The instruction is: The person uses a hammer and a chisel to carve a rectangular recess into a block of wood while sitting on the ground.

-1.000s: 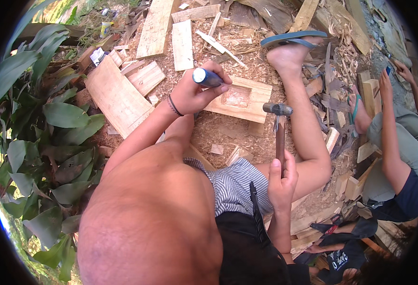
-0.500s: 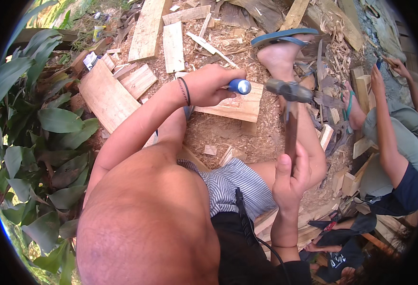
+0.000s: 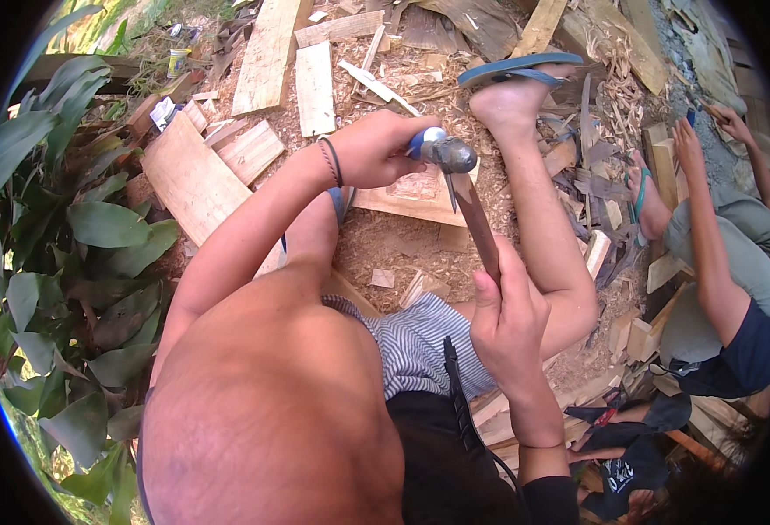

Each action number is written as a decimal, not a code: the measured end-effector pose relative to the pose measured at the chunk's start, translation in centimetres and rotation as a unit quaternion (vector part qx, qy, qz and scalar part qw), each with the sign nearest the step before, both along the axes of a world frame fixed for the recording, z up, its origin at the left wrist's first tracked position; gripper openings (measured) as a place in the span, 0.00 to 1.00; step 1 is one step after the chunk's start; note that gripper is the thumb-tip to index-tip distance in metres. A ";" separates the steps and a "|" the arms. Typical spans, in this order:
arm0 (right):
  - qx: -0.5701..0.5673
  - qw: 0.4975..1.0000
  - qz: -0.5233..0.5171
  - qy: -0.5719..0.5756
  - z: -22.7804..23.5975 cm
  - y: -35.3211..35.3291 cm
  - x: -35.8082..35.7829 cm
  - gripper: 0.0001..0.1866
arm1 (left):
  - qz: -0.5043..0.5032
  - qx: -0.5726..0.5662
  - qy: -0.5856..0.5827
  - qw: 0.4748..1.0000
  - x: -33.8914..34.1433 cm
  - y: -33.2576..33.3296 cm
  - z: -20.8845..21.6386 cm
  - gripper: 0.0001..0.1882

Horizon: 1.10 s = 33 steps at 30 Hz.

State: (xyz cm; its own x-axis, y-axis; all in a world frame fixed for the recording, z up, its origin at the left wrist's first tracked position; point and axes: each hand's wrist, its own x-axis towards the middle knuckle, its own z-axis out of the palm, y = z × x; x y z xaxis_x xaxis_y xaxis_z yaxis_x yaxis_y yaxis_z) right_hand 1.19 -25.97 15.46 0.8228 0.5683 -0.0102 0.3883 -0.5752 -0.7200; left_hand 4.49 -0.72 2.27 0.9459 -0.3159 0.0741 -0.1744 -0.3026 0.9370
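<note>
My left hand (image 3: 374,150) is closed around a blue-handled chisel (image 3: 417,145) with a shiny metal end cap. Its blade is hidden below my fist. Under it lies a pale wooden board (image 3: 402,207) with a shallow cut patch on its top, raised on another piece of wood. My right hand (image 3: 512,319) grips the brown wooden handle of a hammer (image 3: 481,223). The dark hammer head (image 3: 451,155) meets the chisel's capped end in this view; whether they touch, I cannot tell.
Loose planks (image 3: 196,179) and offcuts lie to the left and ahead, over wood shavings. Broad-leaved plants (image 3: 109,223) line the left side. My sandalled foot (image 3: 512,96) rests beyond the board. On the right sits another person (image 3: 722,262), with more people at lower right.
The hammer has swung left and its head now lies over the chisel's end. My right hand moved slightly left with it; my left hand stays nearly in place.
</note>
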 end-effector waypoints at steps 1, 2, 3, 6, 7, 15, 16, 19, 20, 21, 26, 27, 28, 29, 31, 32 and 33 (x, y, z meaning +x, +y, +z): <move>0.028 0.999 -0.005 0.037 0.0 0.0 -0.4 0.20 | 0.015 -0.008 0.009 1.000 -0.4 0.4 -0.2 0.17; 0.059 0.996 -0.017 0.066 0.0 -0.1 -0.2 0.20 | 0.022 0.015 0.002 1.000 -0.4 1.0 0.0 0.16; 0.093 0.990 -0.034 0.096 0.2 -0.5 0.3 0.20 | 0.041 -0.012 0.018 0.999 -0.4 1.2 -0.4 0.15; 0.168 0.966 -0.141 0.135 0.0 -0.5 0.1 0.24 | 0.122 -0.179 0.090 0.972 -0.7 2.1 -3.4 0.10; 0.185 0.957 -0.183 0.131 -0.3 -0.3 0.0 0.26 | 0.184 -0.171 0.146 0.957 -0.3 3.0 -3.9 0.10; 0.144 0.956 -0.169 0.193 -2.2 -2.1 -1.7 0.24 | 0.202 -0.196 0.144 0.949 -2.0 3.5 -2.9 0.13; 0.134 0.958 -0.161 0.195 -2.1 -2.0 -1.7 0.24 | 0.187 -0.202 0.123 0.954 -2.0 3.2 -2.6 0.13; 0.112 0.965 -0.140 0.190 -1.9 -1.6 -1.9 0.23 | 0.118 -0.150 0.077 0.979 -2.3 2.8 -1.4 0.11; 0.113 0.969 -0.130 0.176 -1.9 -1.5 -2.0 0.22 | 0.089 -0.122 0.063 0.987 -2.3 2.6 -0.9 0.10; 0.126 0.975 -0.113 0.144 -2.6 -1.4 -2.1 0.22 | 0.084 -0.114 0.069 0.988 -2.3 1.9 -0.2 0.08; 0.097 0.985 -0.054 0.130 -1.7 -0.8 -2.0 0.21 | -0.001 0.014 -0.007 1.000 -2.5 0.2 0.7 0.12; 0.095 0.988 -0.039 0.116 -2.1 -0.9 -2.0 0.20 | -0.002 0.020 0.003 1.000 -2.3 0.5 1.1 0.12; 0.094 0.991 -0.029 0.090 -2.1 -1.0 -1.9 0.20 | -0.007 0.016 -0.003 1.000 -2.2 0.5 1.1 0.12; 0.094 0.993 -0.020 0.063 -2.1 -1.0 -1.9 0.20 | -0.011 0.013 -0.009 1.000 -2.2 0.5 1.1 0.12; 0.099 0.995 -0.009 -0.005 -1.6 -1.4 -2.0 0.19 | -0.017 0.015 -0.016 1.000 -2.1 0.4 0.9 0.13; 0.103 0.994 -0.003 -0.037 -1.5 -1.6 -2.1 0.19 | -0.018 0.021 -0.018 0.999 -2.0 0.1 0.7 0.12; 0.107 0.992 0.005 -0.063 -1.7 -2.2 -2.3 0.19 | -0.020 0.027 -0.019 0.999 -1.9 0.0 0.6 0.12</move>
State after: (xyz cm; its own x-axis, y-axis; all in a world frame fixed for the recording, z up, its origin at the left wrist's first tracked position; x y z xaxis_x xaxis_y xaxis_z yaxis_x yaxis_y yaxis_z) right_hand -1.08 -28.14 13.78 0.8046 0.5537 0.2144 0.4879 -0.4107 -0.7702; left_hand 2.54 -0.75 2.83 0.9294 -0.3572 0.0923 -0.2232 -0.3452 0.9116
